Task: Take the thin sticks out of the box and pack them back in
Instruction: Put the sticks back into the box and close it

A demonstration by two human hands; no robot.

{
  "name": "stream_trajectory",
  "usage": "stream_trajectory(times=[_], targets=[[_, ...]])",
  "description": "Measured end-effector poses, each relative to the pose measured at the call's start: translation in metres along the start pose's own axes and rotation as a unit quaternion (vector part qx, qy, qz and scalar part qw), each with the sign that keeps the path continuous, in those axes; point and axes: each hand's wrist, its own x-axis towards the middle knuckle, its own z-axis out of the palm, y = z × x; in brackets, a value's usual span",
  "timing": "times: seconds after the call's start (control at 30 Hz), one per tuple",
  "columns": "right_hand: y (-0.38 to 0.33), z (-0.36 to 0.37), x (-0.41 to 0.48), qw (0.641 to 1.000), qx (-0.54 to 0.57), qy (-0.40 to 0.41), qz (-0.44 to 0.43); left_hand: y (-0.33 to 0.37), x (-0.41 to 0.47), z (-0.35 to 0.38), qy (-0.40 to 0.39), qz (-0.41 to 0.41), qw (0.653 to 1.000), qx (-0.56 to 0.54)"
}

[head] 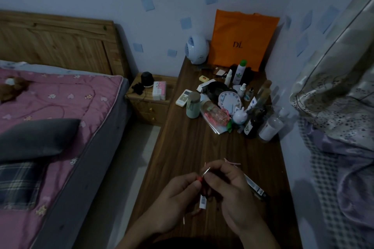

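Both hands are raised just above the dark wooden surface (182,143), close together, with a small box (203,201) between them. The box is narrow; its lower end, white with a barcode, hangs below the fingers and its red upper end sits between the fingers. The left hand (180,194) has its fingers curled and its thumb pressed against the red end, gripping the box. The right hand (228,186) is curled too, and its fingertips pinch a thin stick (205,172) that slants up and away from the top of the box. The light is dim, so I cannot tell whether the stick's lower end is inside the box.

Left of the box and nearer the person, a loose stick (183,220) lies on the surface beside the left wrist. Just beyond the box, behind the right hand's knuckles, lie a few pink sticks (232,161). To the right of the box a long black-and-white tube (255,187) lies on the surface, partly hidden by the right hand.

Far beyond the box stands a crowd of bottles, a round clock (230,101) and an orange bag (240,42) against the wall. Well to the left of the box is a bed (60,107) with a pink quilt.
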Motion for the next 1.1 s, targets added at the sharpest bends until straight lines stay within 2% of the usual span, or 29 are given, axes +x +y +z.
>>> stream_trajectory(times=[0.2,0.4,0.47,0.6,0.73,0.83,1.0,1.1], targets=[[0.001,0.001,-0.001,1.000,0.005,0.005,0.006,-0.006,0.000,-0.003,0.008,0.003,1.000,0.013],[0.002,0.001,0.000,1.000,-0.002,-0.003,0.020,-0.004,0.001,-0.005,-0.019,0.008,1.000,0.016],[0.004,0.002,0.000,1.000,-0.003,0.005,0.018,-0.005,0.001,-0.003,-0.006,0.000,1.000,0.021],[0.009,0.003,0.002,0.998,-0.036,0.052,-0.001,-0.009,0.002,-0.001,0.046,0.022,0.991,0.125],[0.015,0.006,0.004,0.996,-0.038,0.083,-0.011,-0.010,0.003,-0.002,0.073,0.019,0.987,0.142],[0.014,0.005,0.006,0.997,-0.024,0.073,0.010,-0.008,0.002,-0.002,0.077,-0.010,0.992,0.101],[0.014,0.003,0.007,0.997,0.040,-0.012,0.070,-0.002,0.001,-0.009,-0.009,-0.117,0.988,-0.103],[0.017,0.006,0.008,0.994,0.062,-0.034,0.085,-0.003,-0.001,-0.014,-0.036,-0.138,0.982,-0.119]])
